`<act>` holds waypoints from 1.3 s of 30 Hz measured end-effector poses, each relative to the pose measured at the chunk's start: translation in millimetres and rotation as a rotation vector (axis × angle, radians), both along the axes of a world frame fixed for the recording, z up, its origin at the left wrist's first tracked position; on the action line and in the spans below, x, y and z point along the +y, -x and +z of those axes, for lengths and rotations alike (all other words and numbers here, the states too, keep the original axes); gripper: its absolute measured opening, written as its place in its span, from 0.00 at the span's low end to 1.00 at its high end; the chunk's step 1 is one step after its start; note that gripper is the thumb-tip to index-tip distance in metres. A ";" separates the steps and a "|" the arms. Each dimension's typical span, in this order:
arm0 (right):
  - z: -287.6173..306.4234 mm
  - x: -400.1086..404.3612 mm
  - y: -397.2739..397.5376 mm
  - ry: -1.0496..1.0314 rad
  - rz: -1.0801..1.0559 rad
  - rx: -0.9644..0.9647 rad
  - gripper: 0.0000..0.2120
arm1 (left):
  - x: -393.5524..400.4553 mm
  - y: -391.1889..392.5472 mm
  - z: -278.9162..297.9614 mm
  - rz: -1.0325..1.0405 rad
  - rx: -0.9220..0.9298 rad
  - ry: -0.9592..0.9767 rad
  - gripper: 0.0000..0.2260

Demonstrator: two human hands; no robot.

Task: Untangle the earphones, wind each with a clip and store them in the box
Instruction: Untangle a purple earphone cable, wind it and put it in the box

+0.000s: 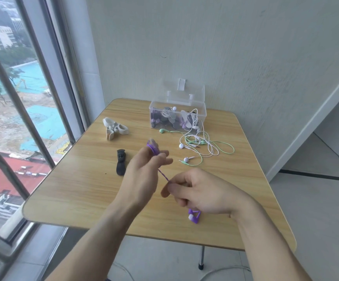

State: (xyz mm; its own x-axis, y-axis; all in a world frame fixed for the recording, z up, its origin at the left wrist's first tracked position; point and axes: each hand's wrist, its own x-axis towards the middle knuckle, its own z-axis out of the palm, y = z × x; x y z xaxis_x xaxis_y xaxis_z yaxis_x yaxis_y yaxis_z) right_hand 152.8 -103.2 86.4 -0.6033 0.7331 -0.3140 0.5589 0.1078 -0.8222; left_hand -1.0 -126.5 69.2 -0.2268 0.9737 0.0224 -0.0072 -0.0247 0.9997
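My left hand (144, 169) is raised over the middle of the table with a purple earphone cord (163, 174) looped around its fingers. My right hand (197, 191) pinches the same cord a little lower, and the purple earbuds (194, 216) hang below that hand. A black clip (121, 162) lies on the table to the left of my left hand. Tangled white and green earphones (203, 147) lie at the right. The clear plastic box (202, 112), lid open, stands at the back and holds several wound earphones.
White clips (114, 128) lie in a small heap at the back left of the wooden table (73, 189). A window with metal bars runs along the left edge. A wall stands right behind the table.
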 end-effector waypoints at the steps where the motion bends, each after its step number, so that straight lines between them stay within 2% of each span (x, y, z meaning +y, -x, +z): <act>1: 2.9 0.0 -1.2 -0.005 -0.005 0.008 0.12 | -1.6 -2.3 -3.1 -0.017 0.094 -0.030 0.08; 3: 8.5 0.6 -5.3 -0.026 -0.020 0.036 0.13 | -6.3 -4.3 -9.3 -0.085 0.287 -0.110 0.09; 5: 12.4 3.3 -12.7 -0.056 -0.046 0.067 0.13 | -9.2 -5.9 -8.9 -0.205 0.450 -0.127 0.15; 8: 15.6 7.3 -26.7 -0.041 -0.114 0.127 0.12 | -10.9 -6.2 -5.4 -0.377 0.434 0.025 0.24; 11: 19.2 10.4 -39.3 -0.070 -0.188 0.180 0.12 | -12.4 -9.5 -0.9 -0.481 0.441 0.125 0.26; 15: 18.3 13.2 -45.2 -0.096 -0.236 0.184 0.14 | -12.7 -12.8 6.5 -0.477 0.164 0.169 0.23; 21: 6.6 16.9 -41.9 -0.072 -0.196 0.210 0.15 | -5.4 -7.4 8.4 -0.270 -0.341 0.151 0.22; 25: 1.5 13.8 -29.3 -0.006 -0.158 0.135 0.13 | -3.0 -6.4 8.1 -0.293 -0.477 0.056 0.19; 29: -3.8 11.7 -17.2 -0.033 -0.180 0.092 0.12 | 0.0 -3.3 6.0 -0.243 -0.537 -0.041 0.15; 32: -8.1 9.3 -9.2 -0.032 -0.214 0.096 0.11 | 1.3 2.3 9.1 -0.204 -0.574 -0.049 0.18; 35: -9.7 7.2 -2.9 -0.073 -0.200 0.076 0.10 | 2.8 2.5 6.7 -0.130 -0.501 -0.035 0.18; 39: -4.5 7.0 -4.4 -0.146 -0.181 0.037 0.07 | 0.3 -3.3 -0.1 -0.085 -0.139 -0.042 0.10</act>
State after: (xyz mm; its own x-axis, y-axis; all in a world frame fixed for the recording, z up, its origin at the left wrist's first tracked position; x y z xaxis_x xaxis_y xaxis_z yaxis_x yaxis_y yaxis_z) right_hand 157.2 -96.2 81.9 -0.4669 0.8664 -0.1769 0.5500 0.1278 -0.8253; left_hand 2.3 -126.2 69.1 -0.1474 0.9884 0.0376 -0.1491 -0.0598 0.9870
